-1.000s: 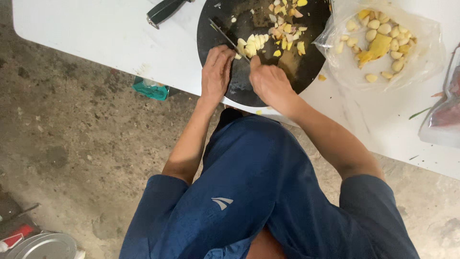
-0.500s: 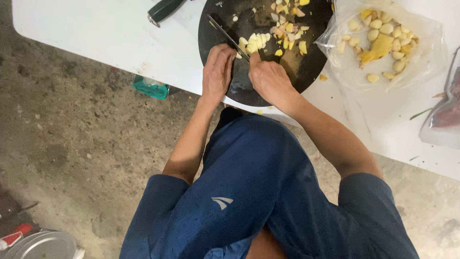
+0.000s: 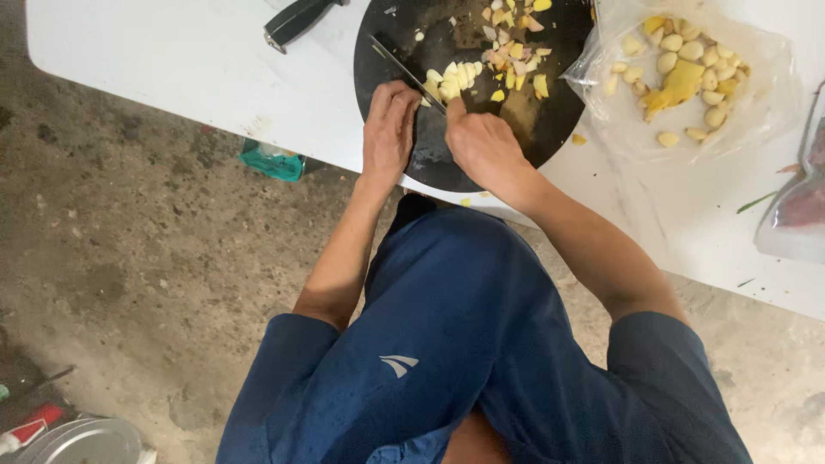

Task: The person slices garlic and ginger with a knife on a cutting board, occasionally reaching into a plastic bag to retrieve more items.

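Chopping w/ your right hand point(image 3: 485, 146) closed on the knife point(image 3: 408, 73); your left hand point(image 3: 388, 129), fingers curled, presses the pale garlic pieces point(image 3: 454, 82) on the black round board point(image 3: 550, 129) at the table's point(image 3: 172, 69) near edge. Fingertips sit just beside the blade: a slip could nick them.

Both hands point(image 3: 438, 137) at knife point(image 3: 408, 73) over pale chopped pieces point(image 3: 455, 79) on round black board point(image 3: 550, 112)

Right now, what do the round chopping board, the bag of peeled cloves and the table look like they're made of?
The round board looks like dark wood or plastic with a dull, stained, unshiny face; I can't tell which. The bag is thin clear plastic, crinkled and see-through to the cloves. The table looks like smooth white plastic or laminate, evenly coloured with a rounded edge.
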